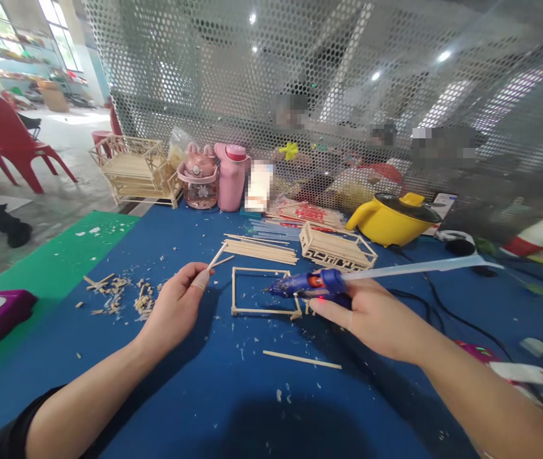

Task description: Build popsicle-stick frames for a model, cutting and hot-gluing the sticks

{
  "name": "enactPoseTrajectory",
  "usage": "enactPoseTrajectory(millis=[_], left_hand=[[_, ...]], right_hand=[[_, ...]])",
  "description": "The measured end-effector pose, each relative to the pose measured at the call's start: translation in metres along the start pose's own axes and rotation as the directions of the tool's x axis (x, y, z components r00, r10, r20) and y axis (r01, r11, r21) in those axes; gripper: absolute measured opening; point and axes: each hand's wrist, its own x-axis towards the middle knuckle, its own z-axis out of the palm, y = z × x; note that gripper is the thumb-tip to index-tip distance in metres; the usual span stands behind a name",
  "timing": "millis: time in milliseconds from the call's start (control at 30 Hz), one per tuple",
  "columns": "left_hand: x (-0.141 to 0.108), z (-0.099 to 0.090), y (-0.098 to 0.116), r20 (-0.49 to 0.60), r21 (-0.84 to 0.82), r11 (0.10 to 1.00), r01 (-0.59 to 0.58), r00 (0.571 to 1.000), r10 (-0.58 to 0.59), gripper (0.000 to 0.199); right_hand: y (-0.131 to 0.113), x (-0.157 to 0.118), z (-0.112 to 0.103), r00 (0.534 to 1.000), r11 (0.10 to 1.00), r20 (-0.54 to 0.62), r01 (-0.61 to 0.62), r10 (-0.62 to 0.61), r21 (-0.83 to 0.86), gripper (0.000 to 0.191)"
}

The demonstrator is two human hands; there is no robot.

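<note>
Head camera view, looking down on a blue-covered bench (214, 382). At centre lies a small rectangular stick frame (264, 292), flat on the cloth. Left hand (176, 309) has its fingers closed in a pinch on a thin wooden stick (217, 256), which is raised and angled towards the frame's upper left corner but not touching it. Right hand (376, 319) has its fingers wrapped around a blue glue gun (307, 285), whose nozzle points left, just above the frame's right side; a clear glue rod (419, 268) sticks out behind. Likely risks: hot glue dripping onto the cloth or stringing across the frame, the nozzle nudging the light frame askew, or a fingertip meeting hot glue while pressing the stick in. A loose stick (301, 360) lies nearer the body, and wood scraps (125, 296) sit to the left.
</note>
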Motion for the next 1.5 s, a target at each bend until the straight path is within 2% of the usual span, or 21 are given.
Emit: enactPoseTrajectory(millis=[100, 233, 467, 1033, 1233, 1500], left_hand=[[0.001, -0.002, 0.001, -0.029, -0.042, 0.999, -0.020, 0.999, 0.019, 0.026], [0.001, -0.004, 0.003, -0.057, -0.070, 0.997, -0.026, 0.998, 0.022, 0.024], [-0.002, -0.003, 0.007, -0.039, -0.078, 0.997, -0.029, 0.999, 0.026, 0.026], [-0.004, -0.002, 0.010, -0.001, -0.021, 1.000, -0.021, 1.000, 0.021, 0.026], [-0.003, -0.002, 0.008, -0.011, -0.002, 1.000, -0.031, 0.999, 0.031, 0.027], [-0.003, -0.001, 0.008, 0.000, -0.014, 0.999, -0.032, 0.999, 0.032, 0.028]], right_hand=[[-0.012, 0.010, 0.010, 1.000, 1.000, -0.006, 0.020, -0.020, 0.021, 0.036], [-0.021, 0.016, 0.016, 1.000, 1.000, 0.022, -0.016, 0.016, 0.010, 0.037], [-0.029, 0.021, 0.020, 0.997, 0.998, 0.054, 0.063, -0.064, 0.021, 0.031], [-0.030, 0.021, 0.024, 0.984, 0.984, -0.003, 0.179, -0.179, 0.005, 0.030], [-0.033, 0.021, 0.025, 0.989, 0.990, 0.046, 0.139, -0.139, 0.000, 0.034], [-0.032, 0.020, 0.026, 0.991, 0.992, 0.042, 0.123, -0.123, 0.004, 0.033]])
